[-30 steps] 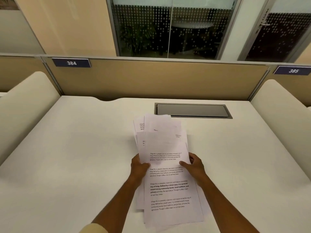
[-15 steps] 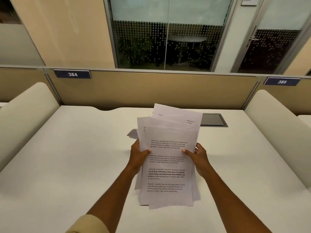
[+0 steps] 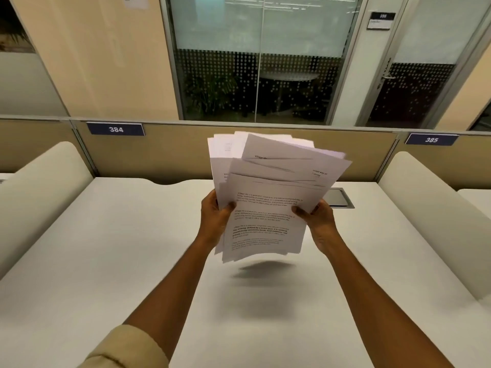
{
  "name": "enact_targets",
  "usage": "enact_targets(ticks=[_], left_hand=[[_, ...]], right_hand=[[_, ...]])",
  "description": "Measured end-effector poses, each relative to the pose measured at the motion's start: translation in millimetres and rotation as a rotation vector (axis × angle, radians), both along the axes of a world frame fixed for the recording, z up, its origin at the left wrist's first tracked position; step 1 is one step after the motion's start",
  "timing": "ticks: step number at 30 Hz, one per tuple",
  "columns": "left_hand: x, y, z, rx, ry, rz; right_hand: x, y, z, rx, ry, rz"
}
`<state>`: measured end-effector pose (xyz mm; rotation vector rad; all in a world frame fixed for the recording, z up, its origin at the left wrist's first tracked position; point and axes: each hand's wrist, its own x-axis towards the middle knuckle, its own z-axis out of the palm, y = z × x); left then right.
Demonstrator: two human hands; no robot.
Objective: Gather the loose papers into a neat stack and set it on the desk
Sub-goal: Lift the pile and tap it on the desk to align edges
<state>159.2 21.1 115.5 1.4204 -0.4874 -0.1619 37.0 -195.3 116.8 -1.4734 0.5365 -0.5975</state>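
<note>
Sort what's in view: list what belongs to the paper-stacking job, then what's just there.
Job:
papers, fanned unevenly, held above the desk
left hand, gripping their left edge
right hand, gripping their right edge
desk

Just there:
cable hatch
sign 384
sign 385

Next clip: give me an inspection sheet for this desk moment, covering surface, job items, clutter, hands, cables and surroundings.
Surface: white desk, with the papers' shadow on it.
Job's things: papers held clear of the desk, tilted up, top edges fanned and uneven; not yet a neat stack.
Clutter: nothing seen.
Hands: left hand grips the papers' left edge; right hand grips the right edge, thumb on the front sheet.
Cables: nothing seen; a closed cable hatch sits in the desk, partly behind the papers.
Surroundings: tan partition with plates 384 and 385; glass wall behind.
</note>
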Motion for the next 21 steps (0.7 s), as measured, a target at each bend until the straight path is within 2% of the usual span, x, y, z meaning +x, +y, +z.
enact_targets(ticks=[5,13,21], left_hand=[[-6.4,-1.4,2.0,0.005,-0.031,0.023],[-12.0,9.3,-18.0,0.012,0.066,-0.030],[-11.7,13.1,-17.2,-0.001,0.097,-0.033]], right_hand=[[-4.6,6.6,-2.1,-0.015,-0.037,-0.035],[-15.9,18.1,-20.5,-0.031,0.026,-0.045],[-17.2,21.2,-25.1,-0.007,0.008,-0.014]])
